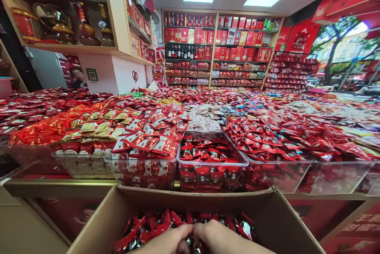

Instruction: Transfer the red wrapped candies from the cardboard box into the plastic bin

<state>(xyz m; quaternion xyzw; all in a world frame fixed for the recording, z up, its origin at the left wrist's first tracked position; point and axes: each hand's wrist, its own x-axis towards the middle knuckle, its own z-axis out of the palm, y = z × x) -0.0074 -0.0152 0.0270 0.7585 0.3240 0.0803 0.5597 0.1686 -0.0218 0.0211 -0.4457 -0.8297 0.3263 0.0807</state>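
An open cardboard box [196, 196] stands at the front, holding a pile of small red and black candy packets [157, 222]. My left hand [172, 240] and my right hand [215, 236] are inside it, side by side, with their thumb sides nearly touching. Both sets of fingers curl down around some of the packets, and the fingertips are hidden among them. Just beyond the box's far edge, a clear plastic bin [212, 163] contains similar red and black packets, its level lower than the heaped bins beside it.
Clear bins of red-and-white packets [145, 143], gold-and-red packets [97, 131] and red packets [267, 139] flank the bin along the counter edge [89, 186]. Behind are more heaped sweets, a pillar [109, 74], and shelves of bottles and red boxes [190, 36].
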